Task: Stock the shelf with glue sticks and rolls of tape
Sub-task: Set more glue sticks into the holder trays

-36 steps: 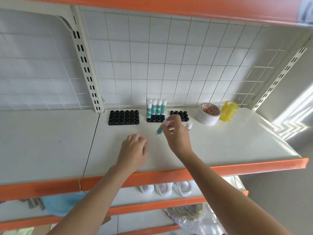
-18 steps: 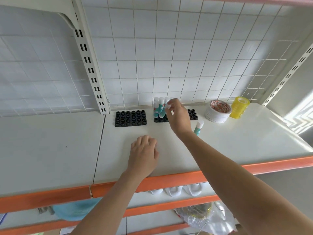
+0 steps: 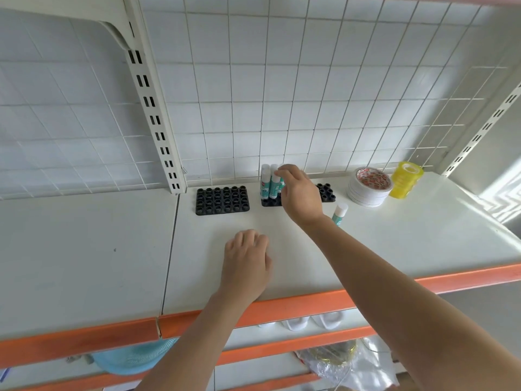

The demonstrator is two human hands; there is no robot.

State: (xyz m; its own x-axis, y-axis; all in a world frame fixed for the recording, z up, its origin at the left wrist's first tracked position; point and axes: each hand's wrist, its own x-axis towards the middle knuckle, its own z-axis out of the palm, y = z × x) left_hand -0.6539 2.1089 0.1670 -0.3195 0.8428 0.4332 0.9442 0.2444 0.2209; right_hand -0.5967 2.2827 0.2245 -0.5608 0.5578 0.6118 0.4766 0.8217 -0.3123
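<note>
Several white-and-teal glue sticks (image 3: 269,183) stand upright in a black holder tray (image 3: 327,192) at the back of the white shelf (image 3: 394,241). My right hand (image 3: 300,194) reaches over that tray and pinches the top of one glue stick among them. A second black holder tray (image 3: 222,200), holding nothing, lies to the left. One loose glue stick (image 3: 339,213) lies on the shelf just right of my right wrist. My left hand (image 3: 246,263) rests on the shelf with loosely curled fingers, holding nothing. A stack of white tape rolls (image 3: 368,187) and a yellow tape roll (image 3: 406,179) stand at the back right.
A white wire grid panel (image 3: 282,94) backs the shelf, with a slotted upright (image 3: 153,117) at left. An orange strip (image 3: 282,309) edges the shelf front. Lower shelves hold a blue basket (image 3: 132,359), white items and a plastic bag (image 3: 346,362).
My right hand carried a glue stick from the shelf surface back to the tray and now holds it among the standing sticks. The left hand stayed on the shelf.
</note>
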